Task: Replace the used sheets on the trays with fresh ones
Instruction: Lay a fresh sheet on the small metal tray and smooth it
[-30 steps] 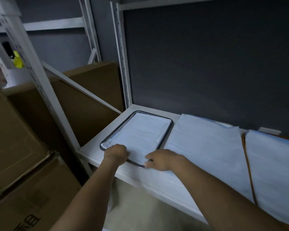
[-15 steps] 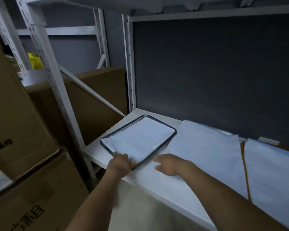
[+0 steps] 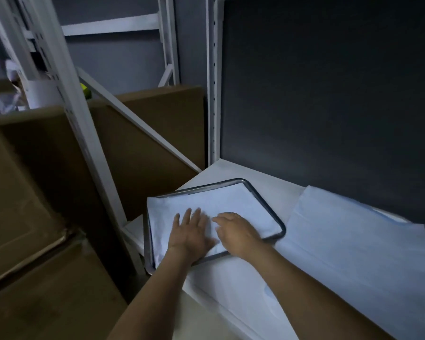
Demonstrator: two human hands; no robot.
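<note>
A dark-rimmed metal tray point(image 3: 272, 210) lies on the white shelf point(image 3: 233, 288), turned at an angle with its near left corner past the shelf edge. A white sheet point(image 3: 231, 201) lines it and spills over the tray's left rim. My left hand point(image 3: 191, 233) rests flat on the sheet, fingers spread. My right hand point(image 3: 236, 231) lies beside it on the sheet, fingers bent and pointing left. Neither hand grips anything.
Flat white sheets point(image 3: 349, 244) lie spread on the shelf right of the tray. Cardboard boxes point(image 3: 35, 217) stand to the left behind white rack uprights point(image 3: 84, 133). A dark back panel point(image 3: 329, 94) closes the shelf behind.
The tray has been pulled and turned toward the shelf's front left corner. Both hands left the tray's near rim and now lie flat on top of the sheet.
</note>
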